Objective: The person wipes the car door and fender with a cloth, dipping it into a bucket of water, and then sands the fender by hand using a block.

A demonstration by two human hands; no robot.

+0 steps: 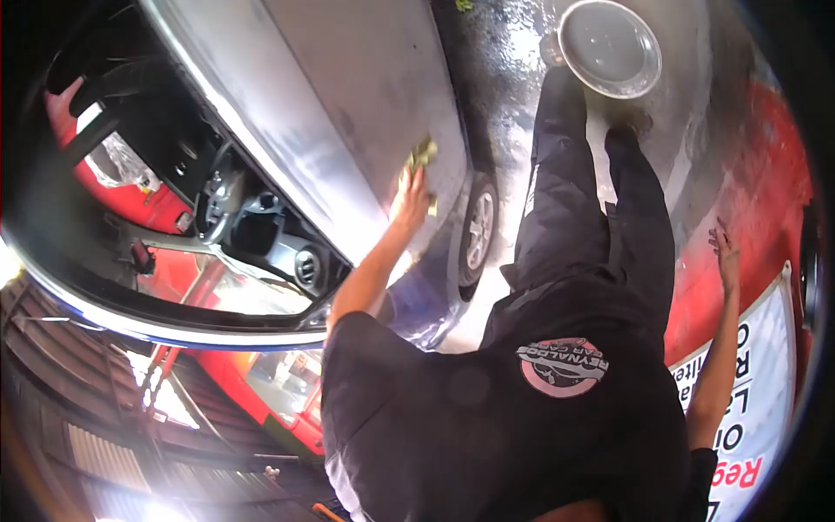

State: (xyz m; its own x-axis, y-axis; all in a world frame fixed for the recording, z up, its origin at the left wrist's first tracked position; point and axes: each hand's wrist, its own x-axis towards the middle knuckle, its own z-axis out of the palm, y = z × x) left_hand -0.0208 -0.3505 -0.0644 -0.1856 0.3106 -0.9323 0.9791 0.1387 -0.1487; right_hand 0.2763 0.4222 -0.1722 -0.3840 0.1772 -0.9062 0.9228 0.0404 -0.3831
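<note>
My left hand [410, 198] presses a crumpled yellow-green cloth [421, 157] against the grey side panel [365, 96] of a car. Its fingers lie over the cloth, and the panel looks dull and smeared around it. My left arm is stretched out at shoulder height. On the other side, my right hand [724, 245] hangs away from my body with its fingers apart and nothing in it. Red surface shows behind it.
A round basin [609, 50] of greyish water stands on the wet floor by my feet. The car's wheel [478, 230] is low beside my legs. An open window shows the steering wheel [217, 196]. A printed banner [757, 374] hangs behind my right arm.
</note>
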